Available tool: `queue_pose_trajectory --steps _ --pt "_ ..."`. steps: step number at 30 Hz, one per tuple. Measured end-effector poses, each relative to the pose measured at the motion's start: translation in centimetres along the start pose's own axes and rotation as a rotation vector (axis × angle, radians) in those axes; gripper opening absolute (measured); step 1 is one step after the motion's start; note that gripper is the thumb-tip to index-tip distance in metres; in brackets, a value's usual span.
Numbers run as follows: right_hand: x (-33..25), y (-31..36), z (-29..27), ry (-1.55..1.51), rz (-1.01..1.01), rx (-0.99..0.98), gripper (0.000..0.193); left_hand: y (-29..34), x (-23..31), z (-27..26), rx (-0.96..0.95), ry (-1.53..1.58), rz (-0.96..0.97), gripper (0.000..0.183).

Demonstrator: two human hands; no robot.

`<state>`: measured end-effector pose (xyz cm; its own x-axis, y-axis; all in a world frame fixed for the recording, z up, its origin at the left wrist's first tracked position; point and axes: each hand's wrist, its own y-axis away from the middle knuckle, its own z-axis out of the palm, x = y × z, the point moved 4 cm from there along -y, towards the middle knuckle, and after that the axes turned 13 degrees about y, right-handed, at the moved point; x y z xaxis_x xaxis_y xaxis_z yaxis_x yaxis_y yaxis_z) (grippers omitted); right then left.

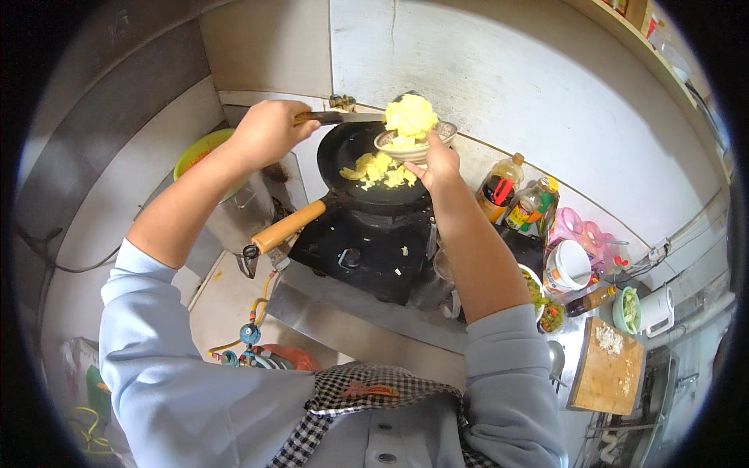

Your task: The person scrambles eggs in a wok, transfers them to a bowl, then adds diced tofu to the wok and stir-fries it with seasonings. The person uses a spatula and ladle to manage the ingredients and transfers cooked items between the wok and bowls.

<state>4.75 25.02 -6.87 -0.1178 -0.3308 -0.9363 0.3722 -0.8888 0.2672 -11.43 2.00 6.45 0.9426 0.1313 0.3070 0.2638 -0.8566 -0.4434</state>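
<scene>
My left hand [269, 131] is closed around the black handle of a spatula [321, 118], whose blade end carries a heap of yellow scrambled egg [411, 115]. That heap is over a patterned bowl [413, 155], which also has some egg in it. My right hand [440, 162] grips the bowl by its right side, tilted above the far right part of a black wok [337, 160]. More scrambled egg [381, 171] lies in the wok. The wok's wooden handle [289, 227] points toward me and to the left.
A black gas stove [355, 257] carries the wok. Sauce bottles [499, 187] stand to the right, before a white tub [567, 267] and a cutting board [608, 370] with chopped white bits. At left is a yellow-green basin [204, 152]; a gas regulator [250, 334] sits below.
</scene>
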Motion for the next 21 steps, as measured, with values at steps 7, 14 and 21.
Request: queue_pose_trajectory --steps 7,14,21 --pt "2.1 0.6 1.1 -0.235 0.023 -0.041 0.045 1.4 4.5 -0.5 0.202 -0.568 0.648 0.035" --pt "2.1 -0.3 -0.1 -0.243 -0.08 -0.027 0.044 -0.2 3.7 -1.8 0.258 -0.473 0.501 0.03" --pt "0.9 0.3 -5.4 -0.156 -0.165 0.137 0.047 -4.0 -3.1 -1.7 -0.056 0.019 -0.244 0.033"
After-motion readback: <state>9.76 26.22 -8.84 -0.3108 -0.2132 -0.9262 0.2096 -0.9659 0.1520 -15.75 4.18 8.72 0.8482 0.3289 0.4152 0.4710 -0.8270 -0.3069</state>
